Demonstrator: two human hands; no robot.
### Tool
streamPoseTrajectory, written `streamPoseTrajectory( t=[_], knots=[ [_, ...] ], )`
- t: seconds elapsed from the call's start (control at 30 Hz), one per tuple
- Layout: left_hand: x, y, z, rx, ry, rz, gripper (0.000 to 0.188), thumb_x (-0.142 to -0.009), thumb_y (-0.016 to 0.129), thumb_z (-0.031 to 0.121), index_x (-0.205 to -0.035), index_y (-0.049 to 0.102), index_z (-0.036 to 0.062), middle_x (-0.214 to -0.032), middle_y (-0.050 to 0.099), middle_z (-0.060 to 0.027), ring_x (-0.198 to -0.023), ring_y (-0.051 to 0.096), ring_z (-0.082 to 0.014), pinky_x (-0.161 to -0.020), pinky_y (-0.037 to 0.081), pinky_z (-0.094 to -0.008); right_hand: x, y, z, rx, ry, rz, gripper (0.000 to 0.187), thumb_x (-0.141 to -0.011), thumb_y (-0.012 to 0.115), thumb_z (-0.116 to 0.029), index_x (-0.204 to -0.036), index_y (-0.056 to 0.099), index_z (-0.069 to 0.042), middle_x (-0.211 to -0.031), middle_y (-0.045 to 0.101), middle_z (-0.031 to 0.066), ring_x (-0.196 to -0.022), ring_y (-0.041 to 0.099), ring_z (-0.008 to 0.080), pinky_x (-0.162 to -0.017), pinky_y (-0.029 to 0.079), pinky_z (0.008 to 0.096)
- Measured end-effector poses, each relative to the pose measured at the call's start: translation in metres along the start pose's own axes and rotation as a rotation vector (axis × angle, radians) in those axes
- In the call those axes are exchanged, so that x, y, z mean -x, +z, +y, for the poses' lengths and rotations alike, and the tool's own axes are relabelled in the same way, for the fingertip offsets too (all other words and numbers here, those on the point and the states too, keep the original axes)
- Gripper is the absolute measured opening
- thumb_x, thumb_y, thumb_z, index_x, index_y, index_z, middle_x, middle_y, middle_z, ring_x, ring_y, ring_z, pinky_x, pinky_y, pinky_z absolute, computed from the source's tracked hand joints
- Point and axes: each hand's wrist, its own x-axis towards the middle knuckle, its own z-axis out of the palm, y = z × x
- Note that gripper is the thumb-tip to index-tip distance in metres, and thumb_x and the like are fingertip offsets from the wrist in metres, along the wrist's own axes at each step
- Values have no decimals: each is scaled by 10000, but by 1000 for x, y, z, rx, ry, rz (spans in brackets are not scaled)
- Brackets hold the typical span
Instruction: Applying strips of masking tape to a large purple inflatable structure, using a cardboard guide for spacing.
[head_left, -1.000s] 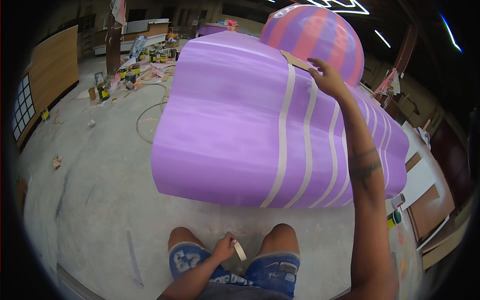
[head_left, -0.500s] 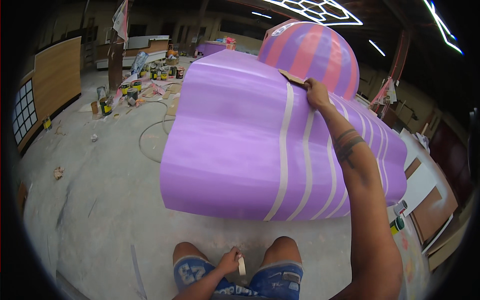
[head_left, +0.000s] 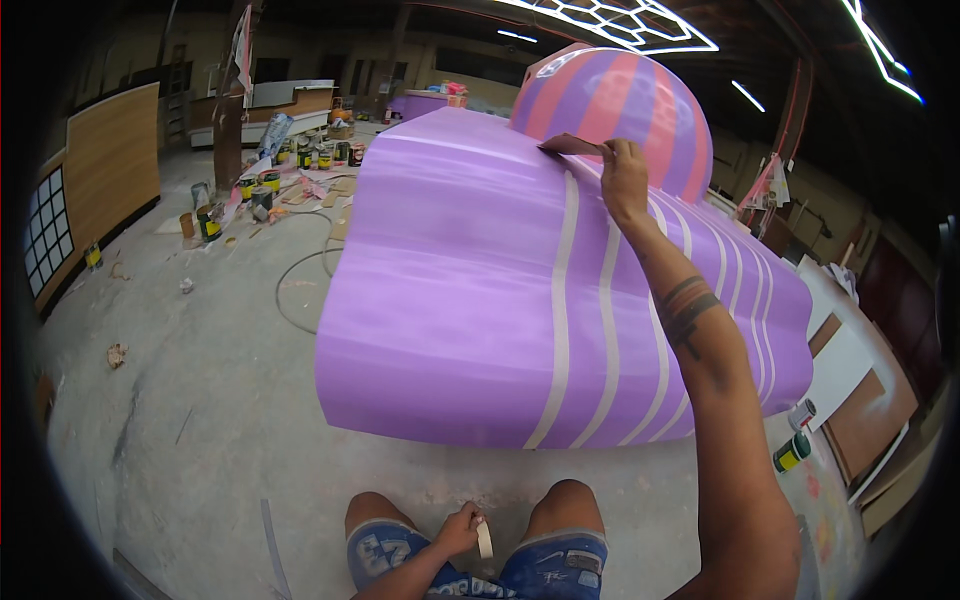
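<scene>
Purple wave-surfaced form (head_left: 440,290) is seen at centre, directly ahead of the knees, above a grey concrete floor (head_left: 215,400). Its right part is crossed by pale masking-tape strips (head_left: 564,300), laid side by side with purple bands exposed between. A thin brown flat piece (head_left: 574,146) is held by the right hand (head_left: 626,182) over the form's upper edge; thumb and fingers are pinched together on its right end. Whether the form is touched by the piece cannot be told. A cream tape roll (head_left: 485,540) is gripped between the fingers of the left hand (head_left: 459,530), low between the knees. Behind, a pink-and-purple striped dome (head_left: 620,105) is seen; at left, paint cans (head_left: 208,224) are scattered near a looped hose (head_left: 278,292).
</scene>
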Motion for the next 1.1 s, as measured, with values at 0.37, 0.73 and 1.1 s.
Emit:
streamPoseTrajectory(
  t=[0.37, 0.73, 1.1],
  knots=[
    [0, -1, -7, -36, 19, 12, 160, -1074, 553, 181, -1135, 544, 34, -1111, 760, -162, -1102, 722, -366, -970, 530, -455, 32, 14, -58, -24, -101, -160, 153, -987, 669, -174, -1021, 649, -27, -1042, 652, 185, -1017, 630, 402, -874, 521, 502],
    [2, 0, -6, -96, -6, 16, 141, -1056, 559, 150, -1125, 551, 27, -1096, 755, -180, -1077, 722, -382, -937, 539, -452, 34, 16, -57, -110, 69, -292, 168, -988, 656, -146, -1031, 671, 15, -1067, 656, 229, -1023, 628, 445, -897, 505, 511],
    [2, 2, -15, -113, 129, 67, 135, -1068, 563, 152, -1121, 544, 30, -1048, 747, -200, -1006, 725, -415, -851, 547, -480, 21, 16, -57, -77, -147, -188, 189, -956, 701, -170, -1059, 707, -12, -1092, 679, 262, -1068, 639, 437, -933, 503, 498]
  ],
)
